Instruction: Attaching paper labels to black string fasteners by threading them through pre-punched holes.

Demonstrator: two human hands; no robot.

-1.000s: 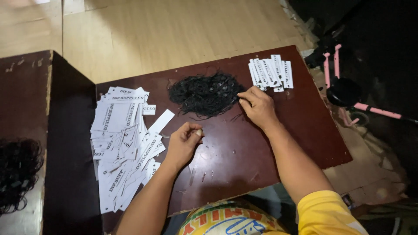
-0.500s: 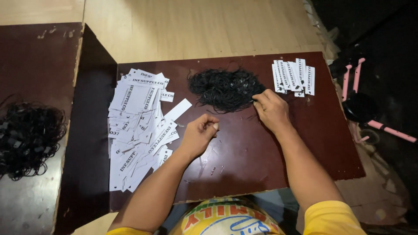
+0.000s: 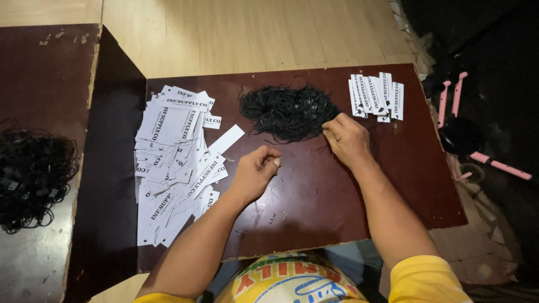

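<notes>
At table centre: black string heap (image 3: pixel 289 111), twelve o'clock. Your right hand (image 3: pixel 348 138) pinches strands at its three-o'clock edge; tease one loop free slowly. Your left hand (image 3: pixel 255 171) stays curled, fingertips pressed together. White tags (image 3: pixel 174 163), nine o'clock.

White rectangular tags (image 3: pixel 174 163) heaped table-left; neat white stack (image 3: pixel 376 95) far right.

On table (image 3: pixel 393 185): cords (image 3: pixel 289 111) touching right hand (image 3: pixel 347 138), left of it; tags (image 3: pixel 376 95) just beyond; cards (image 3: pixel 174 163) left of left hand (image 3: pixel 255 171)
</notes>
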